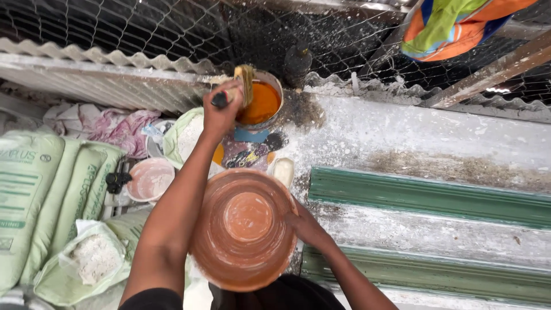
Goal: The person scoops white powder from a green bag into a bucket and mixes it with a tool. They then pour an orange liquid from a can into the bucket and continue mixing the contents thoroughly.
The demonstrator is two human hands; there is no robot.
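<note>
- Upturned and closest to the lens, a terracotta pot (244,229) sits base-up in front of the person, its sides streaked with wet orange paint.
- Right hand (307,227) presses flat against the pot's right flank, fingers spread, steadying it rather than pinching.
- Left hand (221,109) is closed in a fist round the dark handle of a brush (244,80), whose bristles hang over the paint tin (261,103) on the whitewashed ledge (413,132).
- Risk, as a judgement: a loaded brush could drip onto the ledge, or onto the small pink bowl (150,179) and green sacks (51,189) on the left.
- Slick paint under the palm could let the pot slip or smear.
</note>
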